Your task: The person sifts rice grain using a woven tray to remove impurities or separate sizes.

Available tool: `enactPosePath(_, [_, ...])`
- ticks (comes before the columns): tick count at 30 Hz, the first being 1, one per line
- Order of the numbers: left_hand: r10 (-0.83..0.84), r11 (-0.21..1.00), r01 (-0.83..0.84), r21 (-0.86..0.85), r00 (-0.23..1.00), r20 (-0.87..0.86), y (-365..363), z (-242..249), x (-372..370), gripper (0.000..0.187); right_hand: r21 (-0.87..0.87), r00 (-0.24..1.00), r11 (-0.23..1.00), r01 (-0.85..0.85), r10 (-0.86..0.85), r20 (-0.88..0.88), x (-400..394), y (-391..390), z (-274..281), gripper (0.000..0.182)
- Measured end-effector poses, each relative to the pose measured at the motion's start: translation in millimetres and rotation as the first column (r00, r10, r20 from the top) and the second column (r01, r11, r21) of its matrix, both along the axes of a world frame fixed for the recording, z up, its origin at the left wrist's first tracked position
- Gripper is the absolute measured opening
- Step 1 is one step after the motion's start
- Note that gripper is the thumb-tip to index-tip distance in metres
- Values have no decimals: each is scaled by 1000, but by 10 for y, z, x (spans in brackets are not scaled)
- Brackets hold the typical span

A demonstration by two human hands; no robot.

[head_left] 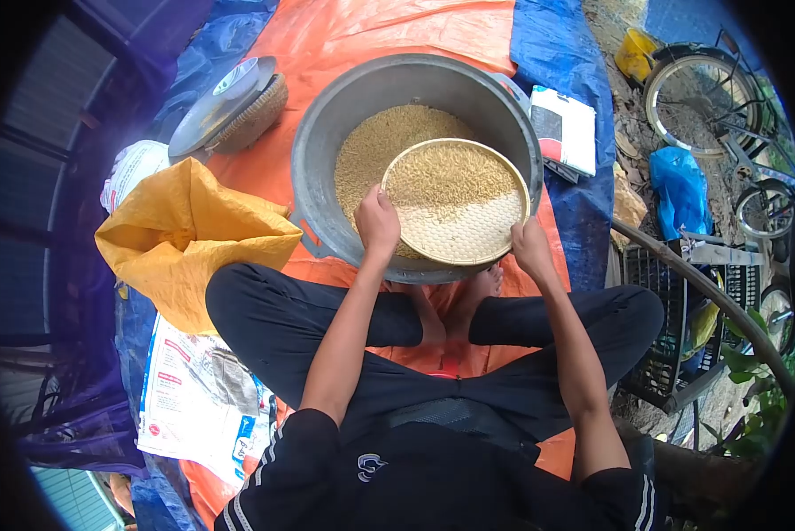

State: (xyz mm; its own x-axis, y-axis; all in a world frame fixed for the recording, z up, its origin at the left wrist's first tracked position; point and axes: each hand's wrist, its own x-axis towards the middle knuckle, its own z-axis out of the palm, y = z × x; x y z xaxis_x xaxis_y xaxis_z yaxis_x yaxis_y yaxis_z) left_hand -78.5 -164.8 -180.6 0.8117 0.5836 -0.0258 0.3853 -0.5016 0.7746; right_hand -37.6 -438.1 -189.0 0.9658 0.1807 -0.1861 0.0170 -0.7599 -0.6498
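My left hand (378, 221) grips the left rim of a round woven winnowing basket (455, 232). On the opposite side, my right hand (530, 245) is closed on its lower right rim. Unhusked grain (446, 175) covers the far half of the basket, while the near half shows bare weave. The basket is over the right part of a large grey tub (313, 168), and more grain (362, 146) lies in the tub's bottom. The tub stands just beyond my bare feet.
An open yellow sack (176, 239) is at my left, with a printed white sack (194, 389) nearer me. Stacked baskets (238, 111) lie far left. A folded white bag (564, 128) sits right of the tub on orange tarp (371, 35). Black crates (663, 327) and a bicycle (703, 102) are further right.
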Motion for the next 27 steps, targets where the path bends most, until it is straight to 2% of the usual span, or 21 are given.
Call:
enactPosePath(1, [-1, 1000, 1, 0, 1000, -2, -15, -14, -5, 30, 75, 999, 996, 46, -46, 6, -1, 2, 1, 34])
enactPosePath(2, [17, 1000, -19, 6, 976, 218, -42, -22, -17, 30, 149, 996, 985, 88, -90, 8, -3, 7, 4, 34])
enactPosePath(3, [34, 999, -41, 9, 902, 430, -54, -29, -16, 30, 150, 996, 985, 86, -88, 7, -17, 51, 79, 34])
enactPosePath(4, [35, 999, -43, 10, 902, 430, -55, -22, -2, 30, 128, 993, 985, 113, -118, 29, -46, 122, 212, 34])
enactPosePath(6, [51, 989, -118, 90, 839, 542, -74, 7, 36, 31, 106, 988, 985, 139, -146, 58, -57, 149, 258, 34])
enactPosePath(8, [53, 995, -88, 44, 856, 514, -33, -35, 17, 31, 35, 998, 997, 66, -67, 16, -57, 134, 68, 35])
enactPosePath(10, [71, 997, -74, -3, 934, 350, 15, -58, -7, 30, -12, 997, 999, 52, -51, 52, -75, 124, -9, 36])
enactPosePath(11, [72, 997, -76, -1, 934, 349, 34, -79, -13, 30, -19, 998, 999, 33, -32, 50, -72, 92, -41, 36])
enactPosePath(13, [-7, 1000, 6, 15, 994, 111, 52, -128, -40, 29, -29, 999, 999, 14, -12, 42, -61, 9, -71, 36])
enactPosePath(15, [-7, 1000, 4, 19, 992, 125, -50, -165, -51, 25, 44, 995, 999, 21, -17, -97, -6, -30, -39, 36])
enactPosePath(16, [-9, 1000, 6, 22, 990, 141, -110, -170, -58, 24, 43, 995, 999, 19, -15, -99, -9, -18, -5, 36])
enactPosePath(17, [0, 999, -14, 53, 970, 244, -146, -170, -49, 24, 6, 994, 998, 60, -59, -95, 4, -29, 42, 36])
enactPosePath(18, [1, 999, -13, 48, 969, 248, -97, -133, -11, 24, -32, 991, 995, 99, -102, -87, 14, -14, 166, 36])
enactPosePath(19, [25, 998, -11, -63, 972, 235, 17, -107, 29, 27, 46, 995, 996, 78, -76, -59, -95, 92, 335, 34])
enactPosePath(20, [47, 985, -9, -173, 975, 218, 103, -89, 45, 30, 40, 995, 996, 80, -78, -59, -109, 92, 287, 34])
enactPosePath(22, [68, 990, -35, -137, 967, 245, 107, -73, 21, 30, 73, 997, 997, 26, -32, 77, -127, 119, 144, 34])
enactPosePath(24, [29, 997, -20, -74, 992, 121, -23, -72, -48, 30, 98, 995, 993, 60, -67, 71, 30, -9, 152, 35])
enactPosePath(26, [13, 1000, -12, -8, 995, 103, -58, -179, -24, 29, 10, 993, 999, 36, -35, -114, 134, -90, 178, 39])
enactPosePath(27, [12, 1000, -10, -13, 995, 96, -16, -242, 3, 29, 51, 998, 998, 48, -46, -46, 86, -109, -39, 40])
